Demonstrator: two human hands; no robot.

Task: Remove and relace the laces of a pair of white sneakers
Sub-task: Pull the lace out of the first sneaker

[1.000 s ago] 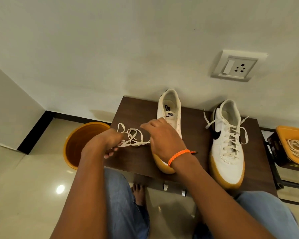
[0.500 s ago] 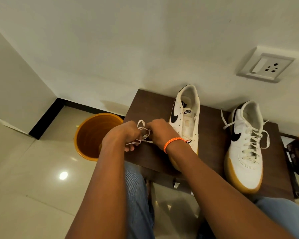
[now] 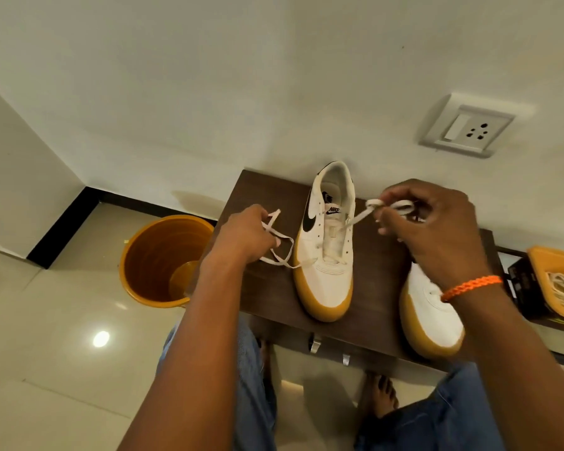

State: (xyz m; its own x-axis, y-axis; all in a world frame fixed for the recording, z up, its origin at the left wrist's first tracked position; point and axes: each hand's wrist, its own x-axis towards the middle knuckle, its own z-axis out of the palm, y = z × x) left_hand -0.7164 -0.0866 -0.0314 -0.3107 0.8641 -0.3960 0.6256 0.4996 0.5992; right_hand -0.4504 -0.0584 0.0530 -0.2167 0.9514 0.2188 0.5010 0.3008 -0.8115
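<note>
The person's left hand (image 3: 241, 236) is making a closed grip, fingers curled round one end of a flat white cotton shoelace (image 3: 282, 252), which is looping loosely from the hand down across the dark brown wooden bench (image 3: 375, 288) towards the shoe. The right hand (image 3: 427, 222) is gripping too, pinching the lace's other end in its fingertips and holding a small bunch of it up above the bench, just right of the shoe. An orange braided band (image 3: 471, 286) is circling that wrist.

Between the two hands, a white low-top sneaker with a black swoosh and tan gum sole (image 3: 328, 252) is standing upright on the bench, toe towards the person, heel near the wall. The lace seems to be passing through its lowest eyelets only; the upper eyelets are showing bare.

The second white sneaker (image 3: 430, 317) is sitting to the right, mostly hidden under the right forearm, so its lacing cannot be told.

An orange plastic bucket (image 3: 163, 258) is standing on the floor to the left. An orange tray (image 3: 541, 281) holding coiled cord is sitting at the far right.

This looks like the start of relacing the first shoe. The next move is probably calling for evening both ends, then crossing one over and threading it through the next eyelet up.
</note>
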